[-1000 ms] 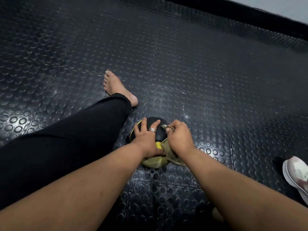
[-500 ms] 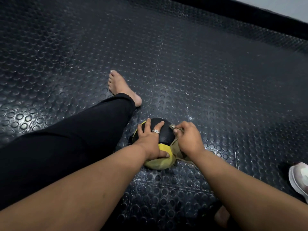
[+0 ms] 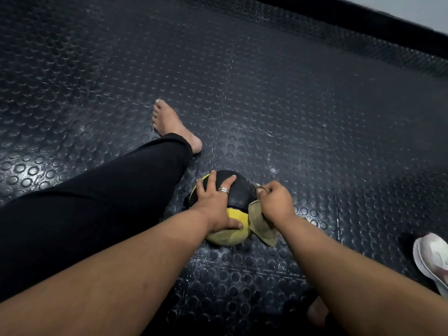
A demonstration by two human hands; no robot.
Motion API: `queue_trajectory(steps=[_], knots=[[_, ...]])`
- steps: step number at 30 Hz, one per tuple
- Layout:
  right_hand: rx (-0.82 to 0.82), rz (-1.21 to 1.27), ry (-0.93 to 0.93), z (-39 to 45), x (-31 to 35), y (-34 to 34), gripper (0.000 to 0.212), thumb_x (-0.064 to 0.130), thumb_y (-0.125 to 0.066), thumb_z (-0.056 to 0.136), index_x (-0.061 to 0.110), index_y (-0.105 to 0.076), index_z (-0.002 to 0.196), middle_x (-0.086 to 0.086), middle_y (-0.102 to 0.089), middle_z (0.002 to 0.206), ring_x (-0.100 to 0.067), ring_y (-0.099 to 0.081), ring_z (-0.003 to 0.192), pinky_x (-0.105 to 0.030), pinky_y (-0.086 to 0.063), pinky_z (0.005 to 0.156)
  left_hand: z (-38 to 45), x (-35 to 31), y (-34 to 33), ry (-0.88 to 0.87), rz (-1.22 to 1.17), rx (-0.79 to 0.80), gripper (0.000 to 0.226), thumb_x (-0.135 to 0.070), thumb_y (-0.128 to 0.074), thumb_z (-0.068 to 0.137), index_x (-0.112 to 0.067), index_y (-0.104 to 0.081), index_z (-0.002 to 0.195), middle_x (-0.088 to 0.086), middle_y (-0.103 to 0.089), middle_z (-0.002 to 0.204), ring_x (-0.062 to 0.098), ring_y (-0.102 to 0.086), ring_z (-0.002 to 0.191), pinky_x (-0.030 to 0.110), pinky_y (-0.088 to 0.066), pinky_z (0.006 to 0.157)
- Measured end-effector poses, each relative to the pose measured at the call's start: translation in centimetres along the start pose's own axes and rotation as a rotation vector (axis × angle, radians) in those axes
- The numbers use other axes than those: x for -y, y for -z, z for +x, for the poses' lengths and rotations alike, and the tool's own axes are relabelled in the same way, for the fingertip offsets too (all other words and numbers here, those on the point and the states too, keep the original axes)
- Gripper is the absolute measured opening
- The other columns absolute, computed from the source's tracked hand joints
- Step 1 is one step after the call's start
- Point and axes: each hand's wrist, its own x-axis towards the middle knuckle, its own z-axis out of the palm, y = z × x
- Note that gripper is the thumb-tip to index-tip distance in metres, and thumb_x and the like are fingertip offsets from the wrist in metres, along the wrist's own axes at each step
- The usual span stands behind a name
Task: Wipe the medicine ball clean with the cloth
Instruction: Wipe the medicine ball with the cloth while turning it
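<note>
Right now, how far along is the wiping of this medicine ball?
Done: nothing shows as finished; cleanliness can't be judged on the black-and-yellow rubber medicine ball. In hand: the left hand steadies the ball from above, fingers spread over it, while the right hand holds the olive-green cloth against the ball's right side. Left: probably the top under the left hand and the underside on the studded black rubber floor.

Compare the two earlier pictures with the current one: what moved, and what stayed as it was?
The right hand, gripping the olive-green cloth, slid from the top of the black and yellow medicine ball down its right side, so more cloth hangs free. The left hand stayed spread over the ball, which kept its place on the studded black rubber floor.
</note>
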Motion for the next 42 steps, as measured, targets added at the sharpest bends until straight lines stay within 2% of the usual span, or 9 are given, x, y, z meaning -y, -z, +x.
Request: queue_trajectory(steps=[6, 9, 12, 17, 20, 25, 30, 38, 42], knots=[[-0.021, 0.004, 0.210, -2.4, 1.0, -1.3, 0.020, 0.014, -0.054, 0.090, 0.010, -0.060, 0.109, -0.003, -0.050, 0.107, -0.014, -0.049, 0.093, -0.018, -0.034, 0.081, 0.2, 0.6, 0.7, 0.012, 0.009, 0.003, 0.120, -0.047, -0.082, 0.071, -0.044, 0.006, 0.152, 0.002, 0.028, 0.158, 0.036, 0.023, 0.145, 0.053, -0.011, 0.120], [-0.073, 0.007, 0.156, -1.6, 0.8, -0.7, 0.020, 0.016, -0.051, 0.092, 0.008, -0.063, 0.106, -0.007, -0.056, 0.103, -0.020, -0.054, 0.094, -0.018, -0.033, 0.074, 0.1, 0.1, 0.3, 0.004, 0.005, -0.004, 0.120, -0.047, -0.082, 0.072, -0.044, 0.007, 0.152, 0.002, 0.029, 0.158, 0.037, 0.025, 0.144, 0.055, -0.011, 0.120], [-0.050, 0.029, 0.016, -0.6, 1.1, -0.2, 0.017, 0.014, -0.050, 0.091, 0.006, -0.064, 0.098, -0.006, -0.061, 0.085, -0.026, -0.059, 0.087, -0.022, -0.032, 0.063, -0.1, -0.1, 0.0, 0.003, 0.010, 0.006, 0.119, -0.047, -0.081, 0.073, -0.045, 0.008, 0.151, 0.001, 0.032, 0.157, 0.037, 0.028, 0.143, 0.056, -0.011, 0.119], [-0.043, -0.021, 0.200, -2.5, 1.5, -1.0, 0.018, 0.015, -0.054, 0.091, 0.009, -0.065, 0.105, -0.004, -0.055, 0.099, -0.013, -0.049, 0.085, -0.015, -0.029, 0.069, 0.1, 0.4, 0.5, 0.015, 0.000, 0.004, 0.121, -0.046, -0.083, 0.071, -0.046, 0.008, 0.151, 0.000, 0.030, 0.158, 0.035, 0.026, 0.144, 0.055, -0.013, 0.119], [-0.085, -0.002, 0.171, -2.1, 1.4, -1.0, 0.017, 0.018, -0.056, 0.091, 0.010, -0.066, 0.102, -0.005, -0.057, 0.100, -0.012, -0.047, 0.084, -0.016, -0.031, 0.071, 0.2, 0.0, 0.3, 0.014, 0.004, 0.009, 0.121, -0.047, -0.083, 0.071, -0.046, 0.007, 0.151, -0.001, 0.030, 0.157, 0.036, 0.026, 0.144, 0.057, -0.013, 0.119], [-0.031, -0.015, 0.063, -0.8, 2.0, 0.5, 0.010, 0.015, -0.055, 0.090, 0.014, -0.064, 0.088, 0.001, -0.057, 0.073, -0.021, -0.058, 0.077, -0.018, -0.032, 0.048, 0.2, 0.0, 0.3, 0.009, 0.018, 0.012, 0.120, -0.048, -0.082, 0.072, -0.046, 0.008, 0.151, 0.000, 0.032, 0.157, 0.037, 0.027, 0.144, 0.056, -0.012, 0.119], [0.007, -0.103, 0.288, -2.0, 2.9, -0.9, 0.017, 0.015, -0.054, 0.090, 0.011, -0.064, 0.103, 0.001, -0.048, 0.099, -0.012, -0.047, 0.089, -0.015, -0.029, 0.074, 0.3, 0.4, 1.0, 0.019, -0.001, 0.023, 0.117, -0.045, -0.081, 0.074, -0.047, 0.007, 0.151, 0.001, 0.028, 0.158, 0.036, 0.024, 0.145, 0.056, -0.015, 0.118], [-0.028, -0.134, 0.179, 0.8, 1.9, -0.3, 0.017, 0.016, -0.053, 0.091, 0.010, -0.065, 0.101, -0.012, -0.060, 0.106, -0.026, -0.056, 0.094, -0.021, -0.034, 0.074, 0.4, 0.0, 0.5, -0.011, 0.000, 0.012, 0.120, -0.048, -0.083, 0.071, -0.045, 0.006, 0.152, 0.000, 0.030, 0.157, 0.038, 0.026, 0.144, 0.056, -0.010, 0.119], [0.014, -0.182, 0.391, 0.0, 2.5, -0.4, 0.017, 0.015, -0.053, 0.091, 0.011, -0.066, 0.102, -0.001, -0.052, 0.098, -0.019, -0.054, 0.090, -0.024, -0.040, 0.078, 0.4, 0.7, 0.9, -0.001, -0.020, 0.014, 0.121, -0.047, -0.083, 0.070, -0.047, 0.006, 0.151, 0.000, 0.029, 0.158, 0.035, 0.025, 0.145, 0.054, -0.010, 0.120]])
